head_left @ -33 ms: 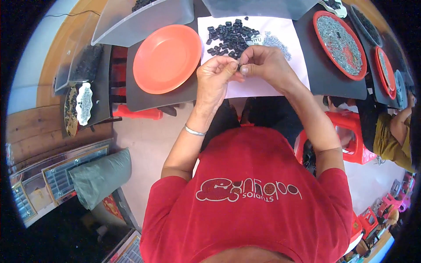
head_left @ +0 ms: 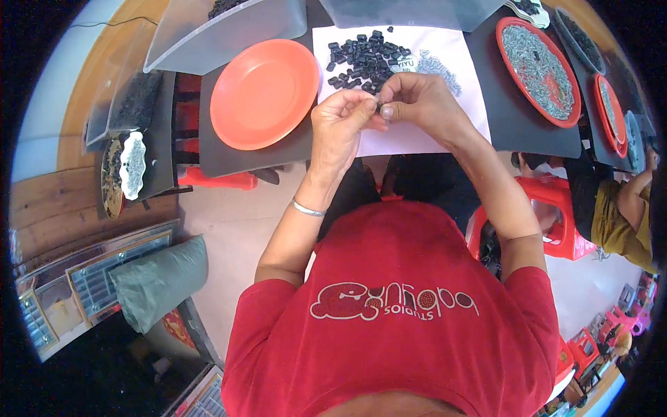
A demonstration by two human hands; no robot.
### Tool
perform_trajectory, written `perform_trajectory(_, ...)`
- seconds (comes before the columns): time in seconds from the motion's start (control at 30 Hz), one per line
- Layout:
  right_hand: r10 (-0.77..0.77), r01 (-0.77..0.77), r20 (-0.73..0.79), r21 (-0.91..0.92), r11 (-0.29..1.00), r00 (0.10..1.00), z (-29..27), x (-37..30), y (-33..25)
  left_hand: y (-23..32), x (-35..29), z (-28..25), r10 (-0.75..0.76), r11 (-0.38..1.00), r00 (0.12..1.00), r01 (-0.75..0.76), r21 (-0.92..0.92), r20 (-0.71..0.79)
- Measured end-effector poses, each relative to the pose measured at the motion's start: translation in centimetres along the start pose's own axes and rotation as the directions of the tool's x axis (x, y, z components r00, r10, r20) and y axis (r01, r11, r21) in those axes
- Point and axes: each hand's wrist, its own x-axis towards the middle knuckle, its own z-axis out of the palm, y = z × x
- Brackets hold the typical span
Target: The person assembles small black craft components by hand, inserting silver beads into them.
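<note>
My left hand (head_left: 345,119) and my right hand (head_left: 417,103) meet over the front part of a white sheet (head_left: 406,142). Both are closed in a pinch, thumbs toward each other, around a small black part (head_left: 379,108) that the fingers mostly cover. Just beyond my fingertips lies a loose pile of small black plastic pieces (head_left: 367,59). To its right on the sheet is a spread of small silvery metal pieces (head_left: 441,69), with a round pale label (head_left: 405,64) between the two.
An orange plate (head_left: 265,94) stands left of the sheet. On the right is a red tray (head_left: 504,35) full of silvery metal pieces. Translucent bins (head_left: 229,38) line the table's far side. A red stool (head_left: 549,208) and another person's arm (head_left: 633,198) are at the right.
</note>
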Motion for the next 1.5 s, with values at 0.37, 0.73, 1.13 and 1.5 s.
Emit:
perform_trajectory(0.37, 0.001, -0.01, -0.065, -0.145, 0.989, 0.998, 0.3, 0.1, 0.2, -0.1, 0.0, -0.2, 0.003, 1.0, 1.0, -0.003, 0.012, 0.004)
perform_trajectory(0.73, -0.229, 0.229, -0.396, -0.05, 0.972, 0.889, -3.2, -5.0, -1.6, 6.5, -0.5, -2.2, 0.451, 0.757, 0.88, -0.291, 0.585, -0.146)
perform_trajectory(1.13, -0.14, 0.06, -0.538, -0.163, 0.985, 0.831, -5.2, -6.8, -0.1, 7.4, -1.3, -3.9, 0.395, -0.127, 0.87, -0.266, 0.956, 0.295)
perform_trajectory(1.5, -0.31, 0.132, -0.506, -0.358, 0.924, 0.805, -4.7, -5.9, 1.0, 6.1, -0.9, -1.6, 0.45, -0.154, 0.802, -0.364, 0.918, 0.393)
